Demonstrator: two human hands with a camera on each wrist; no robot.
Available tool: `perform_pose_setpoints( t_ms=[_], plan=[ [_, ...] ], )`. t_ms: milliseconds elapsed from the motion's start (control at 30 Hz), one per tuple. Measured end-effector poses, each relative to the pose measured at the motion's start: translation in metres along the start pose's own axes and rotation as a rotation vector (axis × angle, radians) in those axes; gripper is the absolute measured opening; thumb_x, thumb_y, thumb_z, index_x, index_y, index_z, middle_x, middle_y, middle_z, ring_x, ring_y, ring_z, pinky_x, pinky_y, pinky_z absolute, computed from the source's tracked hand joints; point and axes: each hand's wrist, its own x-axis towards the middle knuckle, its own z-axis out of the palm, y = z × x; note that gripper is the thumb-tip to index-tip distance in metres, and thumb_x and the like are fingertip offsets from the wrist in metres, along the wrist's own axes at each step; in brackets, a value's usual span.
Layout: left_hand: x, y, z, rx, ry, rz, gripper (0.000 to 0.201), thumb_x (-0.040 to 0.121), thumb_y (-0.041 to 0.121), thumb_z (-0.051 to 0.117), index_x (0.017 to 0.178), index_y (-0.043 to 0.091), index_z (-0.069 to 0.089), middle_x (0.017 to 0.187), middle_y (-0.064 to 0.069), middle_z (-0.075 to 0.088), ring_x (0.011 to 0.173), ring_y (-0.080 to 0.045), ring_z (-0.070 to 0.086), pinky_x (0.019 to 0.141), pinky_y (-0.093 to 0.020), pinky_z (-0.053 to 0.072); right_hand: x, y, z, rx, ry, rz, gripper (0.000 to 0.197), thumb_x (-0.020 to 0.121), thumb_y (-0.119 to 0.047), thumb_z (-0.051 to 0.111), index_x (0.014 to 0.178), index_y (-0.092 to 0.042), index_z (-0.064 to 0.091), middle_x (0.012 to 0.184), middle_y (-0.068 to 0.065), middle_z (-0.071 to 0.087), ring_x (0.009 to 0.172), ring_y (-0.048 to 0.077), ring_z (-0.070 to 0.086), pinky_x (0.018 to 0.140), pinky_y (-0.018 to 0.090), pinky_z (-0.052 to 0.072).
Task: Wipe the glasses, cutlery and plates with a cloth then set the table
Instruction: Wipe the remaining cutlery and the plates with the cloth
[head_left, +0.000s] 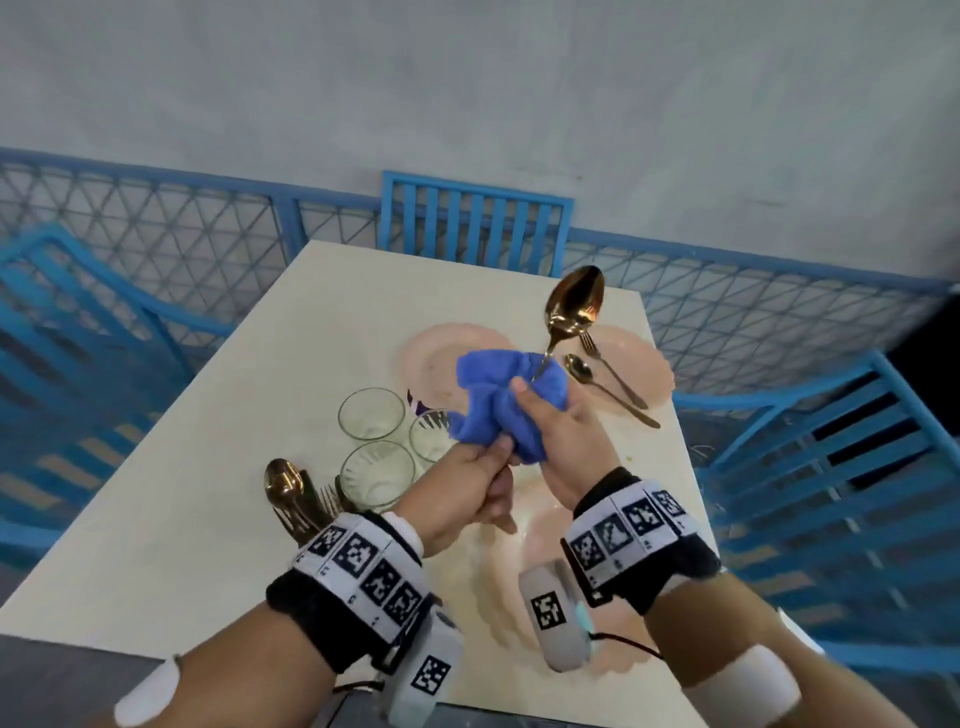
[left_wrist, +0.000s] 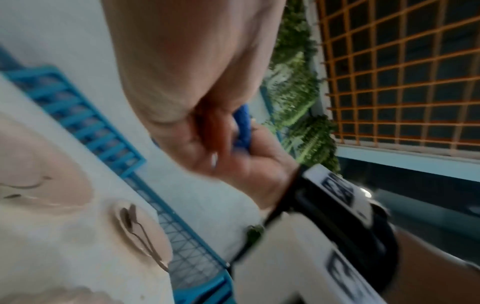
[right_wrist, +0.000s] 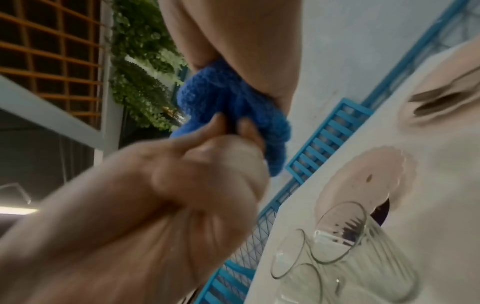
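Note:
A gold spoon (head_left: 574, 301) stands upright over the table, its bowl up and its handle wrapped in a blue cloth (head_left: 498, 395). My right hand (head_left: 540, 410) grips the cloth around the handle. My left hand (head_left: 493, 462) sits just below, fingers curled round the spoon's lower end and the cloth's hanging part. The right wrist view shows the cloth (right_wrist: 233, 102) bunched under my right palm. Three clear glasses (head_left: 371, 413) stand to the left of my hands. Pink plates lie at the far middle (head_left: 436, 353), far right (head_left: 639, 364) and near edge (head_left: 498, 587).
A gold fork (head_left: 608, 364) and spoon (head_left: 602, 387) lie on the far right plate. More gold cutlery (head_left: 291, 493) is piled left of the glasses. Blue chairs stand at the far side (head_left: 475, 223), left (head_left: 78, 322) and right (head_left: 857, 467) of the cream table (head_left: 208, 467).

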Motion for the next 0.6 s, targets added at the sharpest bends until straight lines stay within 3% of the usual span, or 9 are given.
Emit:
perform_pose_setpoints(
  t_ms=[67, 100, 167, 267, 300, 367, 467, 533, 600],
  plan=[
    [-0.003, 0.005, -0.019, 0.024, -0.025, 0.006, 0.011, 0.094, 0.005, 0.051, 0.099, 0.013, 0.056, 0.078, -0.004, 0.066, 0.067, -0.014, 0.064, 0.07, -0.032, 0.052, -0.003, 0.001, -0.004, -0.116, -0.045, -0.055, 0.018, 0.087, -0.015, 0.061, 0.104, -0.007, 0.063, 0.098, 0.012, 0.07, 0.092, 0.024, 0.067, 0.075, 0.032, 0.055],
    [-0.001, 0.01, -0.031, 0.012, -0.007, 0.036, 0.024, 0.088, 0.001, 0.054, 0.107, 0.016, 0.057, 0.095, -0.006, 0.069, 0.082, -0.016, 0.066, 0.078, -0.034, 0.052, -0.003, 0.002, -0.005, -0.164, -0.061, -0.054, 0.019, 0.086, -0.017, 0.062, 0.102, -0.006, 0.063, 0.096, 0.011, 0.07, 0.091, 0.02, 0.067, 0.076, 0.029, 0.054],
    [0.004, 0.022, -0.047, -0.072, -0.005, 0.094, 0.035, 0.084, 0.01, 0.055, 0.118, 0.019, 0.058, 0.114, 0.0, 0.068, 0.099, -0.015, 0.063, 0.085, -0.034, 0.048, -0.006, 0.005, -0.002, -0.21, -0.1, -0.026, 0.025, 0.082, -0.021, 0.063, 0.101, -0.004, 0.063, 0.094, 0.011, 0.069, 0.089, 0.019, 0.067, 0.077, 0.029, 0.055],
    [0.011, 0.027, -0.043, -0.181, 0.02, 0.099, 0.032, 0.099, 0.026, 0.039, 0.116, 0.008, 0.06, 0.112, -0.003, 0.068, 0.103, -0.014, 0.062, 0.093, -0.03, 0.047, -0.01, 0.014, 0.009, -0.26, -0.138, -0.014, 0.032, 0.08, -0.023, 0.062, 0.101, 0.001, 0.063, 0.094, 0.014, 0.068, 0.09, 0.022, 0.066, 0.082, 0.035, 0.054],
    [0.014, 0.026, -0.039, -0.224, 0.056, 0.084, 0.033, 0.101, 0.025, 0.036, 0.111, 0.005, 0.06, 0.106, -0.005, 0.07, 0.098, -0.015, 0.064, 0.09, -0.028, 0.049, -0.009, 0.017, 0.013, -0.279, -0.145, -0.007, 0.029, 0.082, -0.02, 0.062, 0.101, 0.002, 0.063, 0.093, 0.013, 0.068, 0.089, 0.021, 0.065, 0.083, 0.035, 0.053],
    [0.02, 0.023, -0.036, -0.339, 0.149, 0.036, 0.03, 0.101, 0.021, 0.035, 0.095, 0.004, 0.059, 0.085, -0.005, 0.073, 0.077, -0.013, 0.069, 0.072, -0.022, 0.056, -0.011, 0.023, 0.018, -0.336, -0.166, 0.026, 0.014, 0.087, -0.013, 0.063, 0.096, -0.002, 0.063, 0.09, 0.01, 0.066, 0.086, 0.019, 0.063, 0.081, 0.032, 0.052],
    [0.029, 0.026, -0.043, -0.518, 0.326, -0.03, 0.035, 0.102, 0.021, 0.034, 0.072, 0.01, 0.048, 0.06, -0.001, 0.071, 0.054, -0.011, 0.068, 0.056, -0.022, 0.052, -0.016, 0.03, 0.021, -0.438, -0.221, 0.105, 0.004, 0.089, -0.012, 0.061, 0.09, -0.008, 0.063, 0.084, 0.009, 0.065, 0.078, 0.019, 0.061, 0.072, 0.028, 0.05],
    [0.03, 0.025, -0.046, -0.463, 0.336, -0.006, 0.035, 0.102, 0.023, 0.033, 0.072, 0.014, 0.048, 0.064, 0.001, 0.072, 0.064, -0.013, 0.067, 0.064, -0.024, 0.051, -0.016, 0.031, 0.02, -0.477, -0.214, 0.099, 0.008, 0.089, -0.012, 0.061, 0.091, -0.005, 0.065, 0.083, 0.008, 0.065, 0.077, 0.017, 0.061, 0.072, 0.026, 0.051],
    [0.023, 0.024, -0.044, -0.345, 0.251, 0.007, 0.034, 0.102, 0.023, 0.032, 0.076, 0.014, 0.052, 0.075, 0.0, 0.074, 0.075, -0.014, 0.066, 0.073, -0.027, 0.052, -0.014, 0.032, 0.017, -0.483, -0.161, 0.063, 0.014, 0.089, -0.013, 0.061, 0.094, 0.0, 0.066, 0.087, 0.012, 0.068, 0.082, 0.022, 0.065, 0.079, 0.031, 0.053]
  ],
)
